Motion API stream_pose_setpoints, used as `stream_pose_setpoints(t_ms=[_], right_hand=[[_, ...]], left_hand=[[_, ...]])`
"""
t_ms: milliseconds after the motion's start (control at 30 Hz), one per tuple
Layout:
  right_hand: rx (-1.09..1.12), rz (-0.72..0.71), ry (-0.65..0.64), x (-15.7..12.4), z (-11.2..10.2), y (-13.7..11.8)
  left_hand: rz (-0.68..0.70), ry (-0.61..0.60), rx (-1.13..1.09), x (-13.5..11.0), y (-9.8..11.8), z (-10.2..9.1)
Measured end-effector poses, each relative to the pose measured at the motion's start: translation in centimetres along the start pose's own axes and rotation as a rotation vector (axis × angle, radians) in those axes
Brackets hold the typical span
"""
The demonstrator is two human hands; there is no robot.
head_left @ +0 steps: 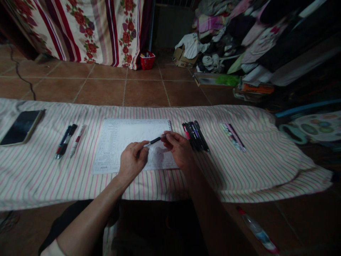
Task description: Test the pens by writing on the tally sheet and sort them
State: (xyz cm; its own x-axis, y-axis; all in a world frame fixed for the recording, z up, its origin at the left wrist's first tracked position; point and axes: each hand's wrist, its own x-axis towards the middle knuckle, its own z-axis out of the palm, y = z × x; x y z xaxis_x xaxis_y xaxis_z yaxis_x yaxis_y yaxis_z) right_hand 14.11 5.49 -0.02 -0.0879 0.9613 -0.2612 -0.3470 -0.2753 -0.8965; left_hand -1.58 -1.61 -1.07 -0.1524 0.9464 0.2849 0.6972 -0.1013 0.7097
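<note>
Holding a black-and-silver pen (153, 140) crosswise above a spiral pad (133, 142), both hands grasp it: the left hand's (132, 161) fingers (141, 149) curl around the silver end, while the right hand's (178, 149) fingers (166, 138) pinch the other end. The pen sits over the pad's lower right area, whose printed sheet fills most of the view beneath the hands. Just beside the right hand lies a bundle of pens (195, 137), with a few slim pens (232, 137) farther right. Left of the pad lie a dark pen (65, 141), a white-and-red pen (77, 141) and a phone (22, 127), all on a striped cloth (39, 177). Beyond the cloth, a red basket (147, 60) stands on the tiled floor (101, 92).
</note>
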Motion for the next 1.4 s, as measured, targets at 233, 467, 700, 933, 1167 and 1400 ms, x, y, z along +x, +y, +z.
stream_pose_setpoints(t_ms=[233, 467, 700, 933, 1167, 1400], right_hand=[[0.021, 0.008, 0.016, -0.03, 0.03, -0.14], [0.024, 0.011, 0.004, 0.00, -0.03, -0.07], [0.029, 0.000, 0.015, 0.02, 0.01, -0.04], [0.012, 0.002, 0.004, -0.03, 0.06, -0.03], [-0.021, -0.015, -0.002, 0.05, 0.02, 0.05], [-0.075, -0.047, -0.028, -0.05, -0.15, 0.10]], left_hand=[[0.006, 0.006, 0.007, 0.05, -0.01, 0.02], [0.006, 0.006, 0.000, -0.01, -0.03, 0.06], [0.000, 0.009, 0.010, 0.06, 0.04, 0.02], [0.000, 0.006, 0.025, 0.09, 0.06, -0.02], [-0.001, 0.002, 0.034, 0.16, 0.07, -0.02], [-0.002, 0.005, 0.034, 0.11, 0.15, -0.07]])
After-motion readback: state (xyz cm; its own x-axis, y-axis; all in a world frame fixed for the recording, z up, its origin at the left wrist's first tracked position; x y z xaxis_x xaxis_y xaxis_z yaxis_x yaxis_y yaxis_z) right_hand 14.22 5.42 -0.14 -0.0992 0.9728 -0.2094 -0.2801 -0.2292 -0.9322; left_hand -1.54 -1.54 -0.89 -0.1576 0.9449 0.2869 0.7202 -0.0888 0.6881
